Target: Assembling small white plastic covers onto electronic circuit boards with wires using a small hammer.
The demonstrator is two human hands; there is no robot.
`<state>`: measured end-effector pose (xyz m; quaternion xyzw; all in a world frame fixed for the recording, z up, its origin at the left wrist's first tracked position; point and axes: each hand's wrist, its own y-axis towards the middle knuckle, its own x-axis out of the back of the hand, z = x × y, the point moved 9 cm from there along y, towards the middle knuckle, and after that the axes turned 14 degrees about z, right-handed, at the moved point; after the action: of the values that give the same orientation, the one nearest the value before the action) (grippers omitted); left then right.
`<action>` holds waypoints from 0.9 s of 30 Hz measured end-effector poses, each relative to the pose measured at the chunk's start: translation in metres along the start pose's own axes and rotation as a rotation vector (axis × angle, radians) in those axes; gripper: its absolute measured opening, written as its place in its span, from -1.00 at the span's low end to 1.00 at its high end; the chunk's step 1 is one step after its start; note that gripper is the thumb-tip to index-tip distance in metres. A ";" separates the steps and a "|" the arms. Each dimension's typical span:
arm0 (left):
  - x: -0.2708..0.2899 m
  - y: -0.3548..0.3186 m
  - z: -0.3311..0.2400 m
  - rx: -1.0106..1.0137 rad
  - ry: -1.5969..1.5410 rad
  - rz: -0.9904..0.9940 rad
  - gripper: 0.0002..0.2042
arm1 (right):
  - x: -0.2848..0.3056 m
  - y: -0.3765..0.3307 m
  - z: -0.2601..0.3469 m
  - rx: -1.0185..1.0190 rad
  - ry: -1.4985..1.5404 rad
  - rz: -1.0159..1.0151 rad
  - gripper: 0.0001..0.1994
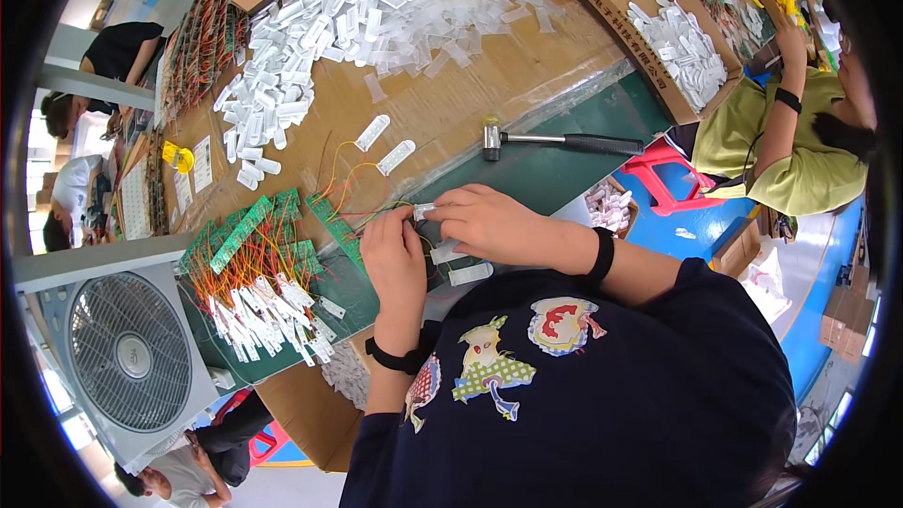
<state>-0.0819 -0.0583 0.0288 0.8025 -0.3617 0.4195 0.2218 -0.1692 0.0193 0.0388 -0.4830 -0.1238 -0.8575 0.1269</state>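
Between the fingertips of both hands is a small white plastic case. My left hand pinches one end of it, and my right hand grips the other with fingers bent. Thin red and yellow wires run from near it to a green circuit board strip left of my hands. Beyond them lie two white cases joined to wires. Below my right hand, another white case rests near the table edge. My fingers hide part of the held case.
A small hammer with a black handle lies beyond my right hand. Wired green boards are piled at left, near a grey fan. White cases cover the far cardboard. A person in green sits at right.
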 end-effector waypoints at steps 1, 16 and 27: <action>0.000 0.001 0.001 0.000 0.002 0.003 -0.85 | 0.002 0.000 0.001 -0.001 0.003 -0.002 -0.74; 0.008 0.008 -0.007 -0.169 -0.050 0.089 -0.72 | -0.006 0.010 -0.004 0.025 0.100 -0.053 -0.72; 0.004 0.005 -0.003 -0.071 -0.020 0.101 -0.52 | 0.003 0.011 -0.031 -0.113 0.328 -0.189 -0.72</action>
<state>-0.0855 -0.0611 0.0337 0.7790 -0.4185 0.4091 0.2249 -0.1919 -0.0017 0.0270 -0.3295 -0.0981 -0.9383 0.0372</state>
